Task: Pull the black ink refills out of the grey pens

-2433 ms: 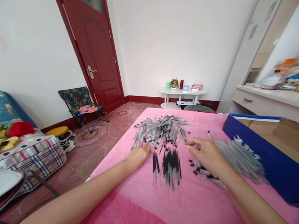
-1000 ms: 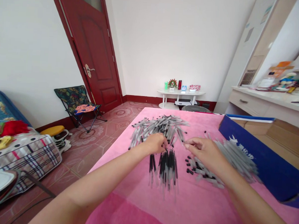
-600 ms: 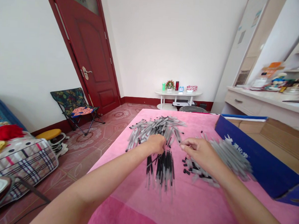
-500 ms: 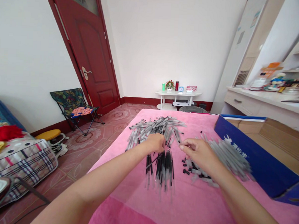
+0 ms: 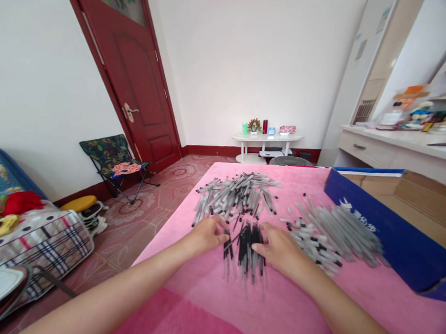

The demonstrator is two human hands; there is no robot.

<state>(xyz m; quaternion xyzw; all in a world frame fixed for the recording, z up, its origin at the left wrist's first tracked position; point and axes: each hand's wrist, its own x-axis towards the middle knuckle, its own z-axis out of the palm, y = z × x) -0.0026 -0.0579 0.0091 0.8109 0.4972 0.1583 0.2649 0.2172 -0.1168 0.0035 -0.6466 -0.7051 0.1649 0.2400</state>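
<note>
Black-tipped pen refills (image 5: pixel 248 255) lie in a bunch on the pink-covered table, with a thinner group of refills to their left. My left hand (image 5: pixel 207 234) is at the left edge of that thinner group, fingers curved with a gap between thumb and fingertips. On the other side, my right hand (image 5: pixel 280 246) touches the bunch, thumb and forefinger apart along its right edge. Behind both hands spreads a heap of clear pens with black ends (image 5: pixel 240 190). Small caps (image 5: pixel 316 246), clear and black, are piled to the right, beside a stack of empty clear pen barrels (image 5: pixel 348 233).
A blue cardboard box (image 5: pixel 384 230) stands open at the table's right, next to the barrels. Pink cloth (image 5: pixel 208 306) covers the table. Beyond are a folding chair (image 5: pixel 118 169), a red door (image 5: pixel 130 77) and a low white side table (image 5: pixel 267 138).
My left hand has drawn back from the heap's edge to the refills' left side. My right hand has moved left and down from above the caps to the refills. The view has shifted slightly.
</note>
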